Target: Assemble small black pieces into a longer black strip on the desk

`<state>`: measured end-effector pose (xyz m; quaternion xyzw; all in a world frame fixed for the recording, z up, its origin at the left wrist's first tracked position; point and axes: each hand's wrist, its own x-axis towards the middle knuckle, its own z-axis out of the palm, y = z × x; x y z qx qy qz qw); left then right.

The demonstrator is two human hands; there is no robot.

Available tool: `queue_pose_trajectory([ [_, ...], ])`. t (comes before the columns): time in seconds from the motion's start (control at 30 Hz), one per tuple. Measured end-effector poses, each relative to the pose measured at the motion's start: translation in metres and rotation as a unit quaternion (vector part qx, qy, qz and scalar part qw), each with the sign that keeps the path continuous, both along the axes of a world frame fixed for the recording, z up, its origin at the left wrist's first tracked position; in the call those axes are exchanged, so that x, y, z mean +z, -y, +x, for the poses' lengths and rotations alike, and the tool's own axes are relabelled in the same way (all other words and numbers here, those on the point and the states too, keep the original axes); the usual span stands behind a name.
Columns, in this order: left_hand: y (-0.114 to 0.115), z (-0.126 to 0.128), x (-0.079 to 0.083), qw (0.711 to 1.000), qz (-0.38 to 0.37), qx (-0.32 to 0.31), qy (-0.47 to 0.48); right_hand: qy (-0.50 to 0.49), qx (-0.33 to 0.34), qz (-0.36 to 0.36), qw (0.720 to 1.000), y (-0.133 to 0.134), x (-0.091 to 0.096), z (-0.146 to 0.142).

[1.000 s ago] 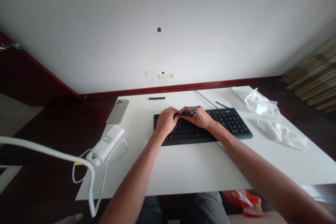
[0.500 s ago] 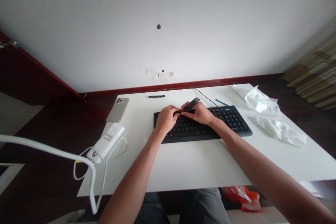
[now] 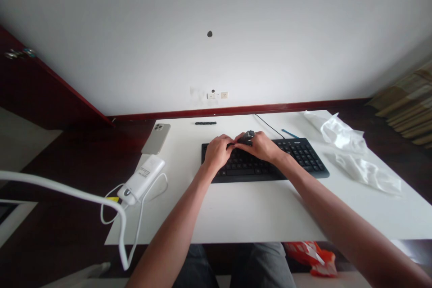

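A black keyboard point(image 3: 243, 173) lies on the white table beneath both my hands. My right hand point(image 3: 261, 145) is closed around a grey-black, bumpy item point(image 3: 249, 136) whose kind I cannot make out. It sticks up past the fingers, above the keyboard's back edge. My left hand point(image 3: 218, 150) meets the right at the fingertips, its thumb and fingers pinched together. Something thin and dark shows at that pinch, mostly hidden by the fingers. Behind the hands lies a short black segmented strip point(image 3: 205, 123).
On the left are a phone point(image 3: 155, 139) and a white power bank point(image 3: 143, 177) with a white cable. A blue pen-like stick point(image 3: 289, 133) lies behind the keyboard, near a black cable point(image 3: 270, 126). Crumpled clear plastic point(image 3: 344, 132) covers the right side. An orange bag point(image 3: 312, 256) sits below the table.
The view has shifted slightly, moving the scene a little to the right. The dark item in my right hand has turned and shows a different side. Both hands stay together over the keyboard.
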<state>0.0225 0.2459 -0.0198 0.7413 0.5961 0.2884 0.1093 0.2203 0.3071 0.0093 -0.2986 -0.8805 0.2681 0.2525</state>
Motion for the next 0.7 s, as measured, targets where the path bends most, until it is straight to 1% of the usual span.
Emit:
queue_pose_trajectory([
  [0.2,-0.001,0.0,0.0,1.0,0.0,0.002,-0.002,0.026,0.003,-0.036,0.999,-0.012,0.011,-0.005],
  [0.33,-0.002,-0.001,-0.001,1.0,0.003,0.009,0.027,0.039,0.016,-0.025,0.999,-0.023,0.019,-0.013],
  [0.43,-0.003,-0.003,-0.003,0.999,-0.001,0.007,0.035,0.038,0.024,-0.022,0.999,-0.027,0.022,-0.018],
  [0.53,-0.004,-0.005,-0.003,0.999,-0.004,-0.001,0.043,0.03,0.042,-0.043,0.998,-0.028,0.02,-0.016],
  [0.7,-0.003,-0.006,-0.003,0.998,-0.01,-0.004,0.062,-0.021,0.068,-0.109,0.991,-0.026,0.008,-0.001],
])
